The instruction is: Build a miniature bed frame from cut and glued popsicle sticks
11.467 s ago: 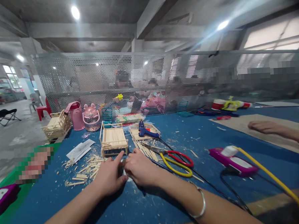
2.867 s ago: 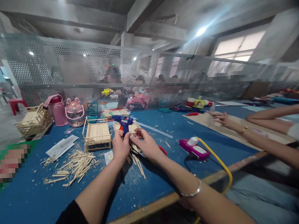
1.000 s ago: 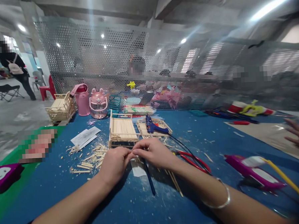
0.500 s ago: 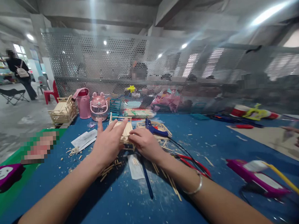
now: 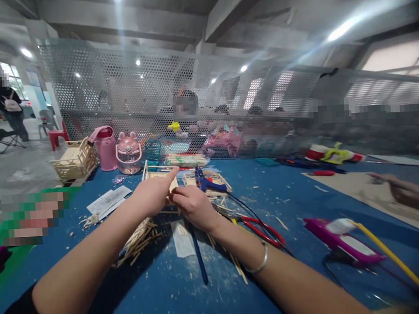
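Small stick frame (image 5: pixel 160 174), pale wood, sits on the blue bench (image 5: pixel 133 301) straight ahead of the person at work, mostly hidden behind two bare hands. From where I stand, the left hand (image 5: pixel 155 192) lies across its near side, forefinger stretched out over the slats; the other fingers are out of sight, so I can't say whether they grip anything. The right hand (image 5: pixel 194 204) meets it at the near edge, fingers bent and bunched together, though what may be pinched between them I can't make out. A silvery bangle (image 5: pixel 264 255) circles the right wrist.

Just beyond that hand, a blue glue gun (image 5: pixel 214 185) rests on a second, flatter stick piece (image 5: pixel 191 180), its dark cord trailing past scissors with red and yellow handles (image 5: pixel 275 239). Nearer the person, a white paper slip (image 5: pixel 183 246) carries a few short bits of stick, and a dark blue rod (image 5: pixel 200 258) lies just beside it. Cut sticks (image 5: pixel 140 244) are heaped under the left forearm. Off to the right, another person's hand (image 5: pixel 402 189) is blurred above a brown sheet (image 5: pixel 359 200).
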A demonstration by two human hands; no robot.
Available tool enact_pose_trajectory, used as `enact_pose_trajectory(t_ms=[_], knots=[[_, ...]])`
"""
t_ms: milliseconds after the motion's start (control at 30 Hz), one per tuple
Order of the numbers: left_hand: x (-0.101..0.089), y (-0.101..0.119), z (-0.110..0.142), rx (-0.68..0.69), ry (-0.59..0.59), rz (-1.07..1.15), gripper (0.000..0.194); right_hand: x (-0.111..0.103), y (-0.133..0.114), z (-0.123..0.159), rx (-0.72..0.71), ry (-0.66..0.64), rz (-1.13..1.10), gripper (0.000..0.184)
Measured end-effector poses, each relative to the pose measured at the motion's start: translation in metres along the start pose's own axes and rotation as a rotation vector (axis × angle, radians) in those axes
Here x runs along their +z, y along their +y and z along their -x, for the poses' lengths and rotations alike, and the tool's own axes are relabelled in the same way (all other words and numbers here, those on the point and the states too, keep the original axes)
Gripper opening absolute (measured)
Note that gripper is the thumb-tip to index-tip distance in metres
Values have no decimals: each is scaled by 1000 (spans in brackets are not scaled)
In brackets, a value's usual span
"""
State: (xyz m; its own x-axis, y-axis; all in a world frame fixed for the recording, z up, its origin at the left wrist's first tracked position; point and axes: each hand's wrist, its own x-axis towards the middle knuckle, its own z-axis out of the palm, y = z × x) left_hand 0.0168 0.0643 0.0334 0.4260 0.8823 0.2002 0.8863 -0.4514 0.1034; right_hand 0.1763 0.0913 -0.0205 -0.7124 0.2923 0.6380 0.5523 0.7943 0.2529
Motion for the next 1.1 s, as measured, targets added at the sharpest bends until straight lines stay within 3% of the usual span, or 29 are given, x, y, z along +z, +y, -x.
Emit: enact_pose_trajectory(t_ms=[200,333,433,567,700,833,1100], knots=[[1,0,-6,26,-19,42,77,4,0,2,32,1,-26,24],[3,-3,-6,28,5,24,75,-1,0,3,88,53,-229,23],[3,-3,-6,10,0,41,76,-5,2,7,289,220,-380,42],[2,-1,-8,-33,-11,66,80,-2,6,12,581,309,-551,44],[2,-2,-10,-32,-24,52,84,5,8,13,735,238,-739,44],[4,-5,-11,-12,-17,52,85,5,6,9,702,201,-726,42],[6,-6,-10,6,-11,61,85,5,3,-7,730,-92,-746,10]])
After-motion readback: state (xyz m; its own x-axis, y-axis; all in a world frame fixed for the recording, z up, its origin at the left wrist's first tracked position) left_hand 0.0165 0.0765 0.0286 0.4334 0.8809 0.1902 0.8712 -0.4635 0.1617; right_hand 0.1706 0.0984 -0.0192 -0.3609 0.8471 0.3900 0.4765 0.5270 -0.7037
